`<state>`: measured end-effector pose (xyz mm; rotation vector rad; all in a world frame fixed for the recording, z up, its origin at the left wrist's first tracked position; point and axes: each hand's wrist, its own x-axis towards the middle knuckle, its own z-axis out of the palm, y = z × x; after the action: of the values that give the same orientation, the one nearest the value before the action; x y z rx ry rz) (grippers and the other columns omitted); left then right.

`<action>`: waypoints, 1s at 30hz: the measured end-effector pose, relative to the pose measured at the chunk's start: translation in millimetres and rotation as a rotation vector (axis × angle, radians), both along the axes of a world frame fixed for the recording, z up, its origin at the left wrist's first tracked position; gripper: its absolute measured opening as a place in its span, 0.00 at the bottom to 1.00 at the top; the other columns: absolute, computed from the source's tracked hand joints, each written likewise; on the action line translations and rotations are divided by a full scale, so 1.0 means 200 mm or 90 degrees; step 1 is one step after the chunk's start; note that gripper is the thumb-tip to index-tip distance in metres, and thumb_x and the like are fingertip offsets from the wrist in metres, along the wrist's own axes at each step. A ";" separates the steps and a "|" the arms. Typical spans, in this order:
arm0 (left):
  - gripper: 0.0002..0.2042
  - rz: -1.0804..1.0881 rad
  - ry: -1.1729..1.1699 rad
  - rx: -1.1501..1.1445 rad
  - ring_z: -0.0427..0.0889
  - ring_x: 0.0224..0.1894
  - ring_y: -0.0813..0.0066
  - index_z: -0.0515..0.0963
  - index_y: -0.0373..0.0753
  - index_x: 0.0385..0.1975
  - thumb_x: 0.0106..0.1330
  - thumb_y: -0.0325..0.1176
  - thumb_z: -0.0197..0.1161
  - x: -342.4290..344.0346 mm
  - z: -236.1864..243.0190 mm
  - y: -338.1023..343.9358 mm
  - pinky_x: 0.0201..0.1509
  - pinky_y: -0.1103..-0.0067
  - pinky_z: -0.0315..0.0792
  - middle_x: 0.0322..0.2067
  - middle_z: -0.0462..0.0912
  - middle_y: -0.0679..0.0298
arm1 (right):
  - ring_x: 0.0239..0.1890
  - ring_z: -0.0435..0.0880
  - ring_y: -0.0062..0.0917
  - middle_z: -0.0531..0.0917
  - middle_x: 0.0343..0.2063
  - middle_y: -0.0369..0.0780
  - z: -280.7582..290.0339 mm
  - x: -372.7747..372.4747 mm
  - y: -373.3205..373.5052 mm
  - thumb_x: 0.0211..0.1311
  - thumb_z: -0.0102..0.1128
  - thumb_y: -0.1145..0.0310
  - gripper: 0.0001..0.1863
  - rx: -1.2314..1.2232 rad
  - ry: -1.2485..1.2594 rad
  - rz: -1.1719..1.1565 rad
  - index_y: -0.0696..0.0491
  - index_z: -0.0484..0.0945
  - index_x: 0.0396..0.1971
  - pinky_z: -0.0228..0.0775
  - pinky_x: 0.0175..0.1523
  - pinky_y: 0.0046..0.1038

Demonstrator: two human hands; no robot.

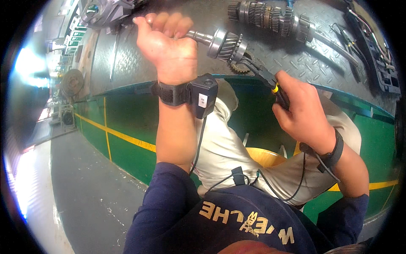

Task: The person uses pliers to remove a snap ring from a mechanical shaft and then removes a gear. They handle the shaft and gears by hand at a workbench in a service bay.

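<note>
My left hand [169, 46] is closed around the thin end of a metal gear shaft [226, 44], which lies tilted over the workbench with its helical gear toward the right. In my right hand [304, 110] is a pair of pliers [267, 77] with black grips and a yellow band. Its bent, slim jaws reach to the gear end of the shaft; whether they touch it I cannot tell. Beneath that end, a toothed ring [240, 67] shows partly, close to the bench edge.
A longer gear shaft assembly [270, 19] lies farther back on the diamond-plate workbench [292, 57]. At the far left is a grey metal housing [105, 12]. A dark tool case [376, 59] stands at the right. Below sits a wooden stool seat [264, 156].
</note>
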<state>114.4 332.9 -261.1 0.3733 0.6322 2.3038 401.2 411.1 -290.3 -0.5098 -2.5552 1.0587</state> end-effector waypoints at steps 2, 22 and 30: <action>0.19 0.014 -0.005 -0.009 0.52 0.20 0.78 0.66 0.46 0.31 0.83 0.52 0.43 0.01 0.00 0.00 0.24 0.77 0.51 0.20 0.57 0.73 | 0.34 0.79 0.58 0.79 0.28 0.55 -0.01 0.00 0.01 0.49 0.64 0.75 0.17 -0.014 -0.002 0.004 0.59 0.69 0.39 0.70 0.38 0.49; 0.20 0.144 0.020 -0.137 0.52 0.20 0.76 0.65 0.46 0.30 0.83 0.53 0.42 0.03 -0.03 0.05 0.24 0.76 0.52 0.21 0.58 0.71 | 0.25 0.70 0.23 0.73 0.22 0.31 -0.06 -0.01 0.08 0.58 0.60 0.69 0.09 -0.277 0.010 0.006 0.58 0.73 0.32 0.64 0.31 0.29; 0.22 0.155 0.001 -0.113 0.53 0.19 0.76 0.65 0.45 0.26 0.83 0.50 0.42 0.10 -0.02 0.09 0.24 0.76 0.55 0.17 0.57 0.72 | 0.24 0.65 0.12 0.67 0.24 0.28 0.01 -0.04 0.03 0.59 0.60 0.73 0.09 -0.801 -0.054 0.032 0.52 0.71 0.37 0.58 0.27 0.20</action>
<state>134.5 350.2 -264.6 0.2240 0.9202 2.4508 393.2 416.7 -287.5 -0.7451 -1.6384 2.6176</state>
